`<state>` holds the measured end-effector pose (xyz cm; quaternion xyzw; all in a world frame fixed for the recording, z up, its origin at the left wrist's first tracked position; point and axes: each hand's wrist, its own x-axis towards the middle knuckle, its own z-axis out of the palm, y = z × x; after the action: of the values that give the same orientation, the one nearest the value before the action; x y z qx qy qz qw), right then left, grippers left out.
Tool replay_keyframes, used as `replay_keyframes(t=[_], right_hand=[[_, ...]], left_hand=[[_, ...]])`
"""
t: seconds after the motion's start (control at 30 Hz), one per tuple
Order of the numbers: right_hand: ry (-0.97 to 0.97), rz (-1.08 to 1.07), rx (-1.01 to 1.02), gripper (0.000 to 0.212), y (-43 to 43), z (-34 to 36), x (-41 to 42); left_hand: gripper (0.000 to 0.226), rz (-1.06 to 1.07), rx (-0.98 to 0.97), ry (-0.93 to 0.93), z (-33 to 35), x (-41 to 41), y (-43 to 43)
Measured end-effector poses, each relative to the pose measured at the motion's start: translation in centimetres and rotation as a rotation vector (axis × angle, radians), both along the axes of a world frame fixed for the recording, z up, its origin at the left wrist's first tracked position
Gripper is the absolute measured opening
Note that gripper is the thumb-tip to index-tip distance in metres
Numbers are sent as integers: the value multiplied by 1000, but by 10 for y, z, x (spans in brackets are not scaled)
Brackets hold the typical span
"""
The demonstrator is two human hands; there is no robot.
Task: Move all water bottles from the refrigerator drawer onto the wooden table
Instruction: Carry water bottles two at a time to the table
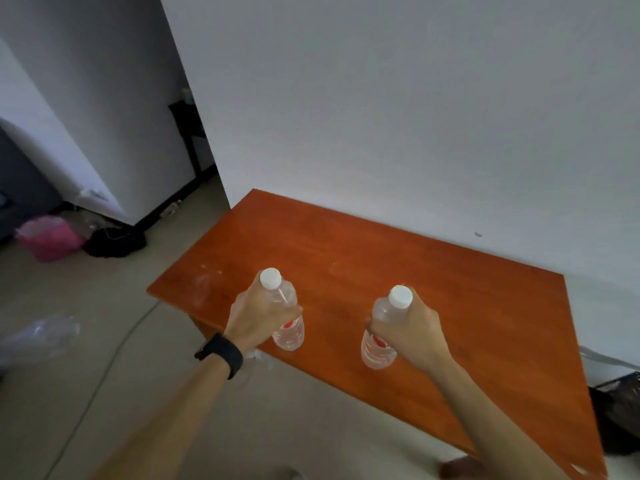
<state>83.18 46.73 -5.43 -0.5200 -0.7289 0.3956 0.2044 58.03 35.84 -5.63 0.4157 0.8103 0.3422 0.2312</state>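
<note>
Wooden table (398, 265) ahead at twelve o'clock. Left water bottle (289, 327), upright over its near edge, clasped round the shoulder by curled left hand (256, 317); set down there, liable to tip floorward toward seven o'clock. Right water bottle (377, 348), wrapped by right hand (412, 327), farther in at three o'clock; touching the top or not, unclear.
</note>
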Motion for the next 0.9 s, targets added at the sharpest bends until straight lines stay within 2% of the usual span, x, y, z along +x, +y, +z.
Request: replay_keyframes(t=[0.53,0.9], right_hand=[[9,-195,-92,59,164,-53,-200],[78,-381,-154,56,282,-87,-316]], left_hand=[[56,-110,-117,-60,-57,-206,193],[52,-126,-118,-91,-86,-302,337]])
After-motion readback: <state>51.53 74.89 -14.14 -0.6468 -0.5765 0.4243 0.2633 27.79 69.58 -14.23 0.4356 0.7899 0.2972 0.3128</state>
